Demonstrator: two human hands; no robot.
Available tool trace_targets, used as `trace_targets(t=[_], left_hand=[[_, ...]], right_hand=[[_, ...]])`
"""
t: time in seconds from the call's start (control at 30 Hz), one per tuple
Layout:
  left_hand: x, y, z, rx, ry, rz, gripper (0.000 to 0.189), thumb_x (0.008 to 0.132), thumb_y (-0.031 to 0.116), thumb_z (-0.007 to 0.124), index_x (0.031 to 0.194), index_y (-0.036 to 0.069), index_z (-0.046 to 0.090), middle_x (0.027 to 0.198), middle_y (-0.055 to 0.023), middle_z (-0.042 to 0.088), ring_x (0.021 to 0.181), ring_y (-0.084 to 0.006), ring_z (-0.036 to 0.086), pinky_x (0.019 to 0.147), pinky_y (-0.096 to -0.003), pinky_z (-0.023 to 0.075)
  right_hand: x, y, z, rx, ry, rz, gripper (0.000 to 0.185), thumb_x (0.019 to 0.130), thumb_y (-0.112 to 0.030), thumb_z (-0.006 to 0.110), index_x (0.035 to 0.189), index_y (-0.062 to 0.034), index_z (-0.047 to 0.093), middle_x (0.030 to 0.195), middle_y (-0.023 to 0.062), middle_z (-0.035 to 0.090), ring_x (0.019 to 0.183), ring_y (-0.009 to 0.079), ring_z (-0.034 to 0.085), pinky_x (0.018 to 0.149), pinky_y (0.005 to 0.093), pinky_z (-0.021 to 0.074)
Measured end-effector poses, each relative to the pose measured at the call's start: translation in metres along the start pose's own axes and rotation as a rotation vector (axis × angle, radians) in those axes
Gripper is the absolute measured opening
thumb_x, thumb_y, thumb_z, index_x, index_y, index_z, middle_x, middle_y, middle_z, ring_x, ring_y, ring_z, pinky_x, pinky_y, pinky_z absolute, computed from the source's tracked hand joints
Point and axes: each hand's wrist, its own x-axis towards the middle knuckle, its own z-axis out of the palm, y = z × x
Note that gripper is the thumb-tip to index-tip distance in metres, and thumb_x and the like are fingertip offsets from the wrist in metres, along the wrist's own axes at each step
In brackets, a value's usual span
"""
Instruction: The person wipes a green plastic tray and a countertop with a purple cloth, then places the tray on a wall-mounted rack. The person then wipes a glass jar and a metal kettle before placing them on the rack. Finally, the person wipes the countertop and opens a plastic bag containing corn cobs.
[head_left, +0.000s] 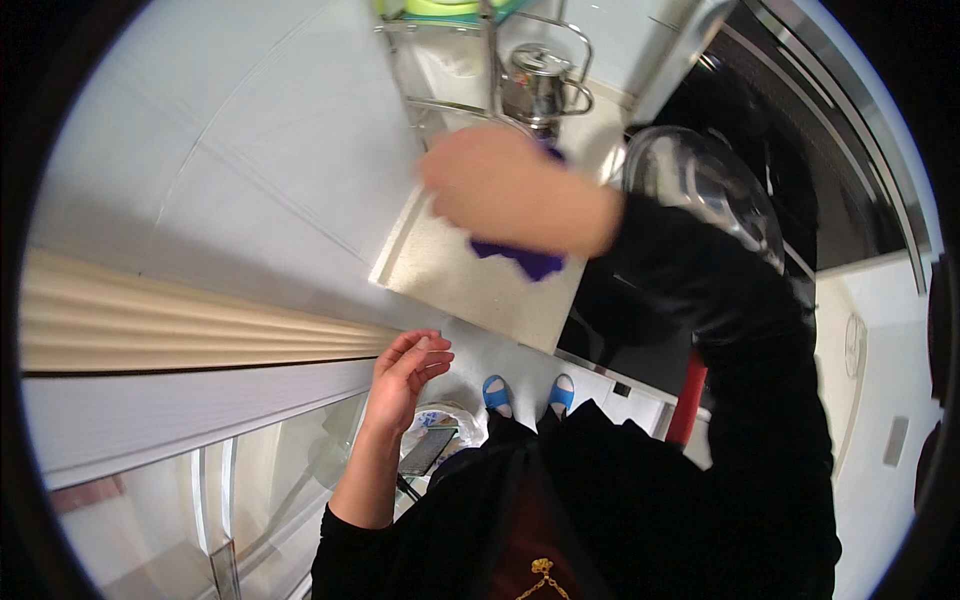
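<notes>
My right hand (510, 191), blurred, is over the cream countertop (487, 300) with a purple cloth (525, 259) in its grip. Parts of the cloth show on both sides of the hand; the rest is hidden beneath it. Just beyond stands a lidded stainless steel pot (538, 82) with a side handle, by a metal rack (489, 60). My left hand (405, 371) is raised off the counter's near left side, its fingers loosely curled and apart, holding nothing.
Right of the counter is a black cooktop (622, 322) carrying a pan with a transparent lid (690, 172). A red handle (686, 401) sticks out near my right arm. A tiled wall (247, 150) rises on the left. Below my left hand sits a lined bin (469, 424).
</notes>
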Motion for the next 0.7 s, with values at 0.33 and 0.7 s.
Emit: trace_targets(t=[0.33,0.7], left_hand=[[0.004,-0.004,-0.01,-0.05,0.028,0.088,0.02,0.089,0.014,0.054,0.104,0.0,0.056,0.094,-0.0123,0.064,0.083,-0.0209,0.063,0.076,-0.0322,0.0512],[0.008,0.001,-0.015,-0.039,-0.017,0.031,0.021,0.09,0.015,0.053,0.104,0.0,0.056,0.094,-0.0129,0.063,0.084,-0.0215,0.063,0.077,-0.0326,0.0509]], right_hand=[[-0.055,-0.056,0.232,0.215,0.234,0.393,0.04,0.069,-0.025,0.067,0.108,-0.019,0.061,0.121,0.0118,0.048,0.115,0.0331,0.04,0.093,0.0493,0.0306],[-0.091,0.012,0.213,-0.165,0.29,1.167,0.014,0.071,-0.011,0.056,0.085,-0.0116,0.058,0.093,0.0119,0.05,0.09,0.0315,0.048,0.071,0.0458,0.037]])
